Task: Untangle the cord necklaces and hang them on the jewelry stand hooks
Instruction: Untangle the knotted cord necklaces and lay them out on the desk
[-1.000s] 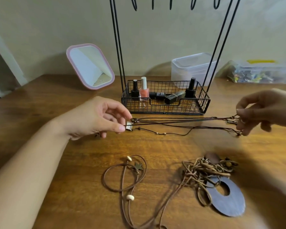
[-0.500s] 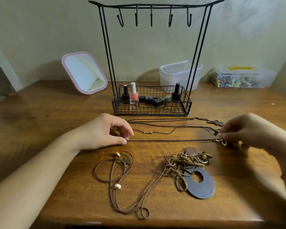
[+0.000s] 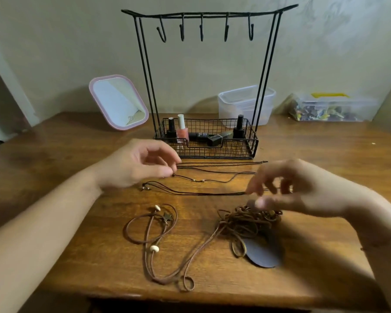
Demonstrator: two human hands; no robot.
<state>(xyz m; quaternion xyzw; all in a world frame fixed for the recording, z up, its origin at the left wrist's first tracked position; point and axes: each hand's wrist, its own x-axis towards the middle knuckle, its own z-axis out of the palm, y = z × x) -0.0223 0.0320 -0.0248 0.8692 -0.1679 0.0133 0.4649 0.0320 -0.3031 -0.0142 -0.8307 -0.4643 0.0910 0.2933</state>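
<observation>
Cords (image 3: pixel 212 177) are lying flat on the table (image 3: pixel 54 154), just in front of the stand (image 3: pixel 203 86) with bare hooks (image 3: pixel 201 32). The left hand (image 3: pixel 140 163) is hanging loose by their left ends, holding nothing. The blurry right hand (image 3: pixel 287 188) is spreading its fingers above the tangled pile (image 3: pixel 246 222).

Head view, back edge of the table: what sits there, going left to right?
Pink-framed mirror → black jewelry stand with its wire basket of nail polish bottles → clear plastic tub, partly behind the stand's right legs → clear box of small colourful items.
</observation>
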